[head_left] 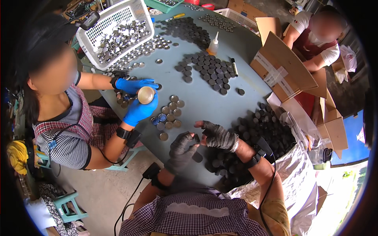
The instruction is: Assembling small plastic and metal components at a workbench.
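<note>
Over the near edge of the table, my left hand [180, 152], in a dark grey fingerless glove, pinches a small black round cap [197, 138] between thumb and fingers. My right hand [219, 136], in a similar grey glove, is just right of it. Its fingers are apart, with the fingertips close to the cap; whether they touch it I cannot tell. Another black cap [197, 157] lies on the table beside my left hand. To the right, a large heap of black caps [264, 131] spreads beside and partly under my right forearm.
Dark discs [208, 70] stand grouped mid-table near a glue bottle [213, 45] and marker [234, 67]. Shiny caps fill a white basket [84, 43]. At left, a co-worker's blue-gloved hands hold a round pale piece [145, 95]. Another person works behind a cardboard box [283, 67].
</note>
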{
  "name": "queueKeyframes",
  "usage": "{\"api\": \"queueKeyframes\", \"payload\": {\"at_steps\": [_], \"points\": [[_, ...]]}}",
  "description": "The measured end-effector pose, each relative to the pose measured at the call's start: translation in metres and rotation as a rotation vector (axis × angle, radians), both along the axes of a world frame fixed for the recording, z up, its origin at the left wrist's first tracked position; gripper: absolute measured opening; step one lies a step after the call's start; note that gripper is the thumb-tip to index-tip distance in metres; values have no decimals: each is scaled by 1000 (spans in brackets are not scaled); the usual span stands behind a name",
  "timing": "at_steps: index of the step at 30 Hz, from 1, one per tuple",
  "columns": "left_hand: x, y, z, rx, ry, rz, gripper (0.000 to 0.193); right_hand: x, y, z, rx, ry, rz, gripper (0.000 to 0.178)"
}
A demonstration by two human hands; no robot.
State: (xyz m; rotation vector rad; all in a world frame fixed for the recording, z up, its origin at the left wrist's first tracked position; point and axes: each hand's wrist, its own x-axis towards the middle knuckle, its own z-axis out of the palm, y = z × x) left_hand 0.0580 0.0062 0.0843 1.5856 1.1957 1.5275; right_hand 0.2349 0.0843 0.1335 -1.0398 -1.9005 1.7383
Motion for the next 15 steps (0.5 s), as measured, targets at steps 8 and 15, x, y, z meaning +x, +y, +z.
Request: {"api": "queueKeyframes", "payload": {"at_steps": [8,15], "points": [[-4,1,-14,-1,18,53,45,6,7,-11,-276,-62,-10,41],[-12,2,-18,53,98,134,40,-30,11,-21,-154,-167,14,27]]}}
